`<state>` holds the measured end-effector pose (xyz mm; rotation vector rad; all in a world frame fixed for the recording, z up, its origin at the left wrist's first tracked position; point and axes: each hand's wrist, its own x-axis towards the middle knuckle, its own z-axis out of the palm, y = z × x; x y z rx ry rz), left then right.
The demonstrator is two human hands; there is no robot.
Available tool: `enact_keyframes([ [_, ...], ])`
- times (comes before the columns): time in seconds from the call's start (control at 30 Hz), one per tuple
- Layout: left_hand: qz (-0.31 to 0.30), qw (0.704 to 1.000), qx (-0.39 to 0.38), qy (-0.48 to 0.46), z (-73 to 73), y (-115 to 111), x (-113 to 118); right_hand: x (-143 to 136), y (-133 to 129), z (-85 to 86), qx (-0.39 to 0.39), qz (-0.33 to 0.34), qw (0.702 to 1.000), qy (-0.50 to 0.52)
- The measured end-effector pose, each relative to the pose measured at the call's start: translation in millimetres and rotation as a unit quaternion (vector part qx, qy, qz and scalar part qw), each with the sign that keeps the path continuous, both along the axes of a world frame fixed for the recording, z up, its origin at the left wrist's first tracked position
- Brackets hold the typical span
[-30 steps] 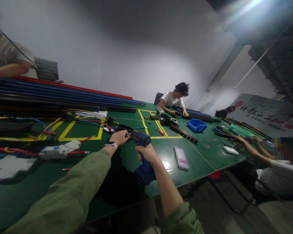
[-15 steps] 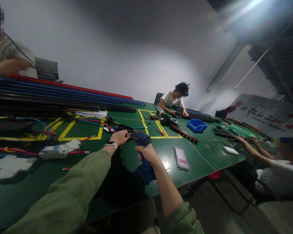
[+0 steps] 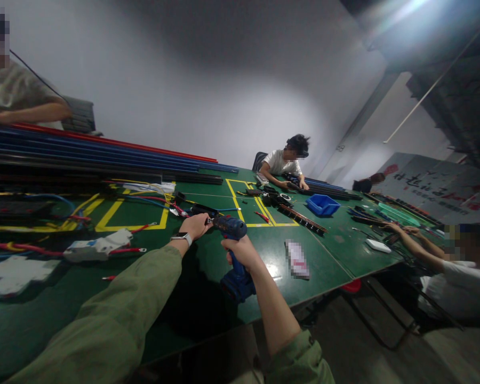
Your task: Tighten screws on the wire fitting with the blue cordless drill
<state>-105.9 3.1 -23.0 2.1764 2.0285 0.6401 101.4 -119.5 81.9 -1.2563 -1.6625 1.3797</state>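
Note:
My right hand (image 3: 242, 252) is wrapped round the grip of a blue cordless drill (image 3: 232, 228), whose battery base hangs low over the green table (image 3: 272, 288). The drill's nose points left and away, toward my left hand (image 3: 197, 226). Those left fingers are closed in a pinch right at the tip of the drill; the small piece there is mostly hidden. A black part with wires (image 3: 200, 207) lies just beyond my left hand. On the near left of the table are white breaker-like blocks (image 3: 98, 246) with red leads.
Long blue, red and black rails (image 3: 104, 154) run along the back left. A blue bin (image 3: 322, 205), a copper-coloured strip (image 3: 302, 218) and a pixelated phone-sized item (image 3: 297, 259) lie to the right. Several co-workers sit around the table, one at the right edge (image 3: 456, 277).
My hands and the drill hold almost the same place. At the far left, a co-worker's arm has shifted to the right.

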Motion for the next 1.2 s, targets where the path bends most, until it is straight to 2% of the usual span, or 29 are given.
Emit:
enact_keyframes([
  [0.63, 0.003, 1.0, -0.015, -0.015, 9.3, -6.6, 2.2, 1.2, 0.2, 0.7, -0.005, 0.009, 1.0, -0.019],
  [1.2, 0.007, 1.0, -0.002, -0.008, 4.4, -3.7, 1.5, 1.4, 0.1, 2.4, 0.008, 0.016, 1.0, -0.013],
])
